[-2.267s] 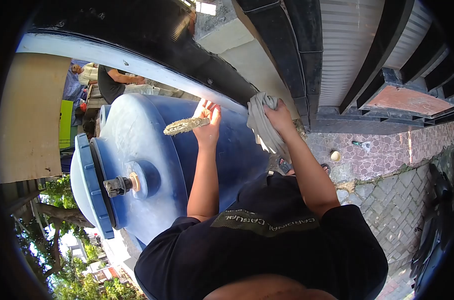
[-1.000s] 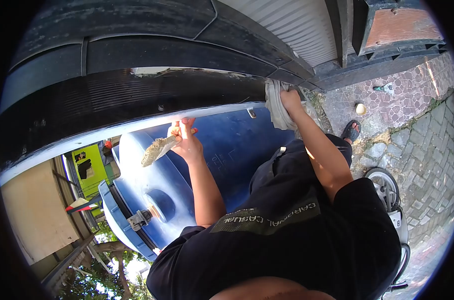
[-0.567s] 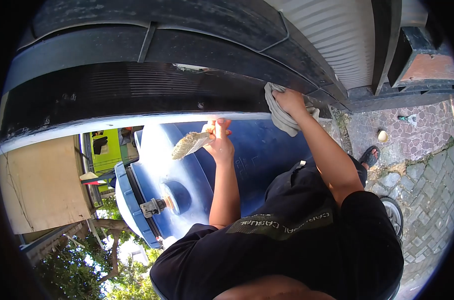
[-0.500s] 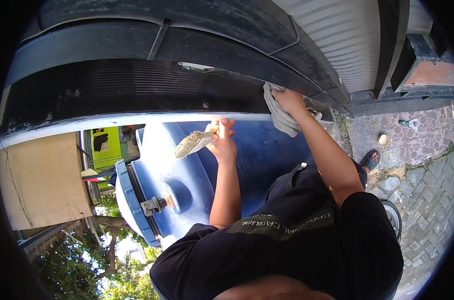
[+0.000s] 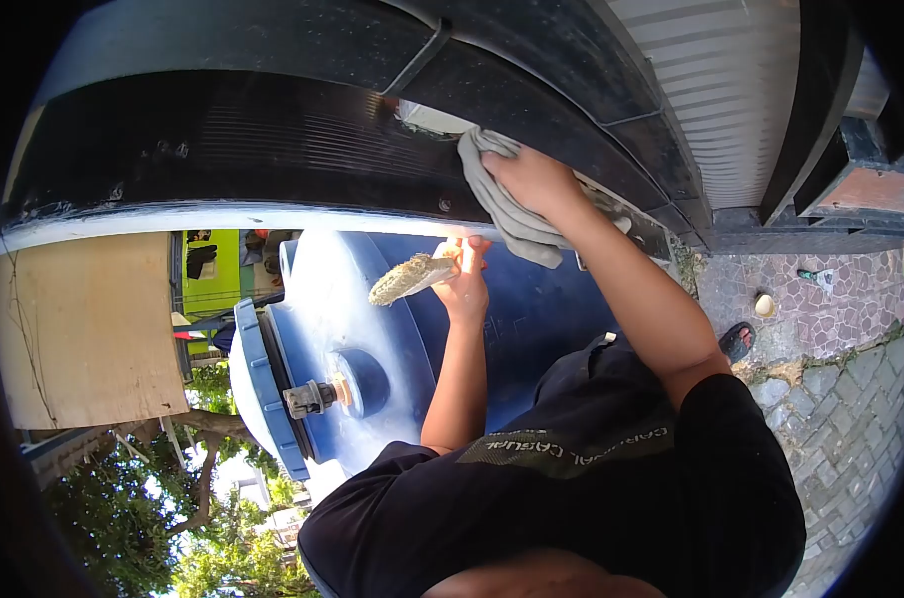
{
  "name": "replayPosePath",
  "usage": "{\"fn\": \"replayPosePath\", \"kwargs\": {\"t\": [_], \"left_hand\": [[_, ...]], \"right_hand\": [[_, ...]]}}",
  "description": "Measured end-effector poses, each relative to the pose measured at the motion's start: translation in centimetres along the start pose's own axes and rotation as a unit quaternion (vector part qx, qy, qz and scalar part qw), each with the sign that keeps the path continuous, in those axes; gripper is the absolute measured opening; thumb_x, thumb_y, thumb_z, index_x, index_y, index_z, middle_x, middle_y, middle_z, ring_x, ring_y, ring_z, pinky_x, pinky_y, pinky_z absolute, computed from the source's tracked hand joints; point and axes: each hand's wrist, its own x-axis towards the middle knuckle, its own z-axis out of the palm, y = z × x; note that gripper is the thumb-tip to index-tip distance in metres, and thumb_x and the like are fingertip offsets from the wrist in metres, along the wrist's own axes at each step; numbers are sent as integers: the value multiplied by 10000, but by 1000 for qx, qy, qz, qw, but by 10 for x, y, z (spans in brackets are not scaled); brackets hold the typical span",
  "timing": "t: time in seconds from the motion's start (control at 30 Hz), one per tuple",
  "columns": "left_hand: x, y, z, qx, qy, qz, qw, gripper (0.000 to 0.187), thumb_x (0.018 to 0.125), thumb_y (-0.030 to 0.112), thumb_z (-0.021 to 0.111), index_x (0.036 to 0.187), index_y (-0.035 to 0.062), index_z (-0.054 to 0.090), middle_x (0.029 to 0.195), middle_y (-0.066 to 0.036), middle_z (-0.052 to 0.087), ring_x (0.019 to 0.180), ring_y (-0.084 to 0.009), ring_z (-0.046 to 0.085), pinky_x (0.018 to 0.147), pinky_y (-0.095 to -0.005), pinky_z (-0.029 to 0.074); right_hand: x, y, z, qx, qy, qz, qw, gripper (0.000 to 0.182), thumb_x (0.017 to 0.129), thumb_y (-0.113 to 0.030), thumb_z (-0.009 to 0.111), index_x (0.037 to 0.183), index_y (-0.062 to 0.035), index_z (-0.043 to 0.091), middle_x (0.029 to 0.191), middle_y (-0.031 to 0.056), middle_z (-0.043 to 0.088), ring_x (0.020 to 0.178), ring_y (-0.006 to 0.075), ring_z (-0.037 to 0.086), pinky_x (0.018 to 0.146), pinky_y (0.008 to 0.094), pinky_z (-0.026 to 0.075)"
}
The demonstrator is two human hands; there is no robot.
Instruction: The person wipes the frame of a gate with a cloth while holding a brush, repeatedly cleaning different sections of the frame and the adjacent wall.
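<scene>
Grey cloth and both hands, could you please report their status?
Left hand: holding frayed brush-like tool, fingertips at white ledge. Right hand: gripping grey cloth, apparently against black panel. No obstruction visible at the cloth.

Hands: two are counted, one left hand (image 5: 462,284) and one right hand (image 5: 530,184).
Brush (image 5: 402,280): one is counted.
Cloth (image 5: 507,204): one is counted.
Tank (image 5: 397,334): one blue one is counted.
Lid (image 5: 258,384): one is counted, on the tank.
Valve (image 5: 310,399): one is counted.
Shirt (image 5: 572,518): one is counted.
Sandal (image 5: 737,342): only one is seen.
Pale round object (image 5: 764,306): one is counted.
Board (image 5: 93,339): one is counted.
Paving stones (image 5: 861,409): many are seen; an exact number cannot be told.
</scene>
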Motion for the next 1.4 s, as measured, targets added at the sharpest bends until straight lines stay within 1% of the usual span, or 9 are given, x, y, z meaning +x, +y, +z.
{"fn": "replayPosePath", "kwargs": {"t": [0.27,0.47,0.53,0.77,1.0,1.03,1.17,1.23,1.4], "left_hand": [[3,0,1,-9,5,2,1000,192,814,115,672,857,38,501,777,-66,598,619,-173,643,473,-225,464],[2,-2,0,-14,-2,24,1000,136,830,99,651,847,40,529,806,-59,614,666,-163,651,500,-179,451],[2,-5,-4,-11,-14,26,1000,142,832,104,652,842,45,523,803,-56,609,661,-163,651,496,-177,451],[-2,6,2,-5,-13,27,1000,131,836,33,605,890,-1,491,859,-111,592,531,-162,608,543,-260,563],[-56,2,15,33,-63,118,990,307,837,-26,578,648,36,344,1285,-168,384,1124,-241,488,700,-298,576],[-66,-6,14,41,-111,154,981,150,815,-33,604,789,-25,457,1289,-162,384,1158,-234,461,784,-324,557],[-108,-16,24,22,-222,-44,974,563,752,-49,668,1251,-42,406,1255,-107,452,1132,-179,476,931,-301,418],[-116,-26,16,14,-240,-145,960,501,739,-60,651,1198,-32,452,1182,-87,518,1091,-170,506,923,-288,399],[-97,-21,8,-14,-164,-140,976,382,732,-57,513,1113,-60,488,1031,-110,581,946,-181,581,874,-308,443]], "right_hand": [[-3,83,17,-17,73,-93,993,550,791,-419,577,1208,-61,548,1240,213,521,1170,355,477,990,351,355],[-23,219,-4,-166,-142,262,940,623,778,-478,547,1223,-41,536,1185,214,559,1123,335,523,964,357,391],[-49,258,0,-182,-58,228,955,624,772,-469,559,1201,-18,544,1141,219,580,1084,340,548,948,368,404],[-92,238,-1,-68,98,221,968,617,722,-377,651,1175,28,544,1044,238,615,1001,354,590,883,372,454],[-131,191,0,81,139,86,983,451,737,-222,685,1107,9,571,966,184,650,907,305,637,801,326,478],[-138,184,4,149,163,35,975,424,741,-195,690,1094,5,566,924,167,657,866,281,650,769,320,486],[-164,132,-6,186,87,-6,979,327,792,-25,629,1100,12,526,971,71,609,931,104,554,822,250,441],[-169,119,1,233,113,-22,966,334,763,-142,687,1020,19,549,919,137,629,861,240,625,765,307,473],[-176,122,-14,476,42,58,876,241,849,-151,622,1033,-7,562,903,73,615,851,176,587,769,287,458]]}}
